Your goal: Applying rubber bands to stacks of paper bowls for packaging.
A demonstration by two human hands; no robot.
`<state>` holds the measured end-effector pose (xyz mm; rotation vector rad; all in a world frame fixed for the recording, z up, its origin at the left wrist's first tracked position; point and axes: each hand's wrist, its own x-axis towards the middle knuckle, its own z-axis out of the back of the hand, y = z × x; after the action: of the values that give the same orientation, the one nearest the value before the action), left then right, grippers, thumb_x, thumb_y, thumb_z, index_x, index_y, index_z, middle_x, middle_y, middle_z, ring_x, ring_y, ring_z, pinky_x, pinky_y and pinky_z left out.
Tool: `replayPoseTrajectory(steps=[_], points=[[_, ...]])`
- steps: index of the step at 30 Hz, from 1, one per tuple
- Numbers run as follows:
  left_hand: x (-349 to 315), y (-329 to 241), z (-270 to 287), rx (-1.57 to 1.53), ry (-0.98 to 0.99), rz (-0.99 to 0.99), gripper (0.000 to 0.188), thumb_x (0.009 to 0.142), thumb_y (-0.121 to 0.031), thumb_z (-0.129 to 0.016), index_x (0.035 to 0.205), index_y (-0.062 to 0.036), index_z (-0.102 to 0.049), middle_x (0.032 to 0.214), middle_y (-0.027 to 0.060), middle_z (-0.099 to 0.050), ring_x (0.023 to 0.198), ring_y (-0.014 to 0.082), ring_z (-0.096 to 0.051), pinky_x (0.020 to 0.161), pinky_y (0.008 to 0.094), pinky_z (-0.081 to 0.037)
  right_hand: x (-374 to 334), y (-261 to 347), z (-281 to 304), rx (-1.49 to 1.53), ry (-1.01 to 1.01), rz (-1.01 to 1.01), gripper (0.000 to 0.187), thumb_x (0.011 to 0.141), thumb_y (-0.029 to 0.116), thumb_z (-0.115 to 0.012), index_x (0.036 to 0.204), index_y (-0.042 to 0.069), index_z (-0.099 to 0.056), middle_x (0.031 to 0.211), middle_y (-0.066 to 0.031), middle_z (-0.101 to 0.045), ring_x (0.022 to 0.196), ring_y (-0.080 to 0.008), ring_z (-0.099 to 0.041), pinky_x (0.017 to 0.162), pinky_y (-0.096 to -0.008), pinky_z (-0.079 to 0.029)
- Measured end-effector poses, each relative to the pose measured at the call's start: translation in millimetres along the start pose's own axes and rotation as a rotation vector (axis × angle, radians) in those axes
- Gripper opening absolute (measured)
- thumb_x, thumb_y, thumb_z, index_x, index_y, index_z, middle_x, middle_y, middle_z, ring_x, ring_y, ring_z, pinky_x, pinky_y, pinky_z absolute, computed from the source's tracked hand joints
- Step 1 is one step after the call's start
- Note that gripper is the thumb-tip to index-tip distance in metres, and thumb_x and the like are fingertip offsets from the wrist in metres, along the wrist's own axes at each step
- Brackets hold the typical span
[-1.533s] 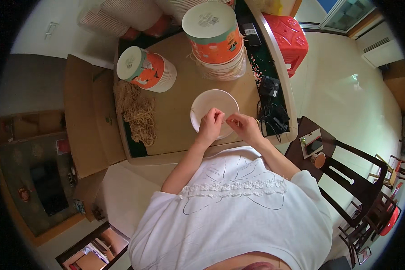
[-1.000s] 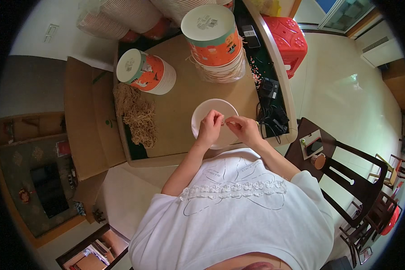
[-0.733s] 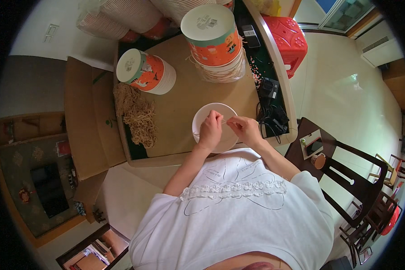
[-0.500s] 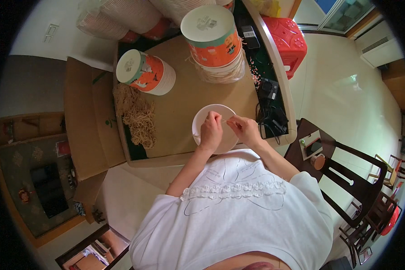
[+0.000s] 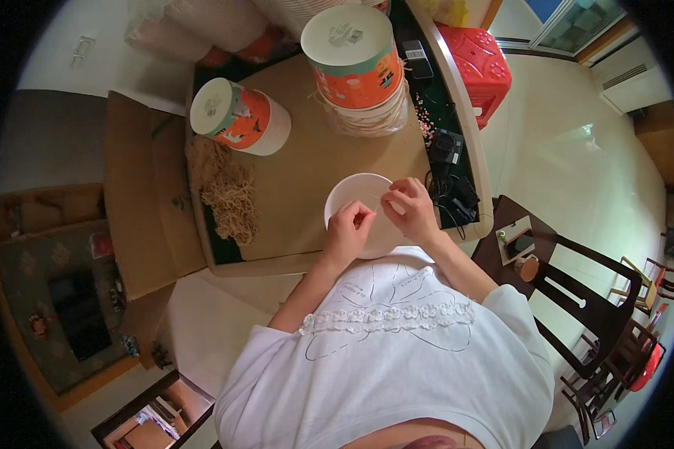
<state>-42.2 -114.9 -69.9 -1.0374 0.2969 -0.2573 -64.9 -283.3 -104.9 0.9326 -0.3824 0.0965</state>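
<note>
A white round paper bucket (image 5: pixel 342 196) stands at the near edge of the table, its mouth toward me. Over it my left hand (image 5: pixel 348 230) is closed in a pinch, and a thin pale string (image 5: pixel 376 208) runs up from its fingertips. Slightly higher and to the right, my right hand (image 5: pixel 412 212) pinches too, fingers bent, close to the string's other end. The string is too fine to follow fully. Left of the hands lies a tangled heap of tan paper twine (image 5: pixel 228 198).
A short stack of orange patterned buckets (image 5: pixel 249 121) sits upside down at the left, a taller stack (image 5: pixel 356 71) farther back. Black devices with cables (image 5: pixel 453 191) line the right edge. A cardboard box (image 5: pixel 138 202) stands left, a red stool (image 5: pixel 475 71) beyond, a dark chair (image 5: pixel 588 299) right.
My left hand has dropped lower and turned, while my right hand has risen a little. The string between them now slants more upright. The bucket has shifted slightly right.
</note>
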Motion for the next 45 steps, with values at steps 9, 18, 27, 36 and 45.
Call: replayPoseTrajectory(steps=[9,18,27,36,45], points=[[-20,-16,7,-0.174,0.075,0.06,0.011,0.084,-0.007,-0.062,0.076,-0.0019,-0.055,0.068,-0.001,-0.055,0.062,0.0036,-0.05,0.055,0.0202,-0.041,-4,2,-5,-0.033,-0.009,0.109,0.015,0.067,0.009,-0.069,0.078,0.009,-0.059,0.086,-0.0047,-0.058,0.08,-0.0237,-0.053,0.067,-0.0351,-0.039],[-23,-7,-3,-0.246,0.003,0.083,0.01,0.083,-0.008,-0.062,0.08,0.0009,-0.057,0.068,0.0043,-0.058,0.06,0.008,-0.052,0.055,0.0234,-0.044,-10,11,0,0.016,-0.034,0.096,0.02,0.068,0.008,-0.072,0.084,0.01,-0.061,0.085,-0.0031,-0.06,0.081,-0.0229,-0.054,0.068,-0.0344,-0.04],[-23,-10,1,-0.268,0.052,0.051,0.01,0.082,-0.006,-0.061,0.077,0.0011,-0.055,0.07,0.0051,-0.056,0.06,0.0091,-0.052,0.055,0.024,-0.043,-9,9,8,-0.037,-0.001,0.127,0.021,0.065,-0.001,-0.07,0.082,0.008,-0.062,0.086,-0.0057,-0.06,0.082,-0.024,-0.055,0.071,-0.0334,-0.043],[-26,-14,0,-0.286,0.108,0.057,0.012,0.082,-0.005,-0.06,0.077,0.0011,-0.052,0.069,0.0063,-0.054,0.059,0.0108,-0.051,0.054,0.0251,-0.042,-7,5,11,-0.015,0.055,0.057,0.025,0.064,0.0,-0.068,0.087,0.007,-0.06,0.089,-0.007,-0.06,0.085,-0.025,-0.055,0.075,-0.0354,-0.042],[-25,-10,-1,-0.309,0.083,0.068,0.012,0.082,-0.004,-0.06,0.075,0.0015,-0.051,0.069,0.0073,-0.054,0.058,0.0122,-0.052,0.053,0.0255,-0.042,-13,5,13,0.022,0.057,0.126,0.019,0.065,0.003,-0.073,0.08,0.008,-0.063,0.086,-0.0061,-0.06,0.082,-0.0229,-0.056,0.07,-0.0336,-0.041]])
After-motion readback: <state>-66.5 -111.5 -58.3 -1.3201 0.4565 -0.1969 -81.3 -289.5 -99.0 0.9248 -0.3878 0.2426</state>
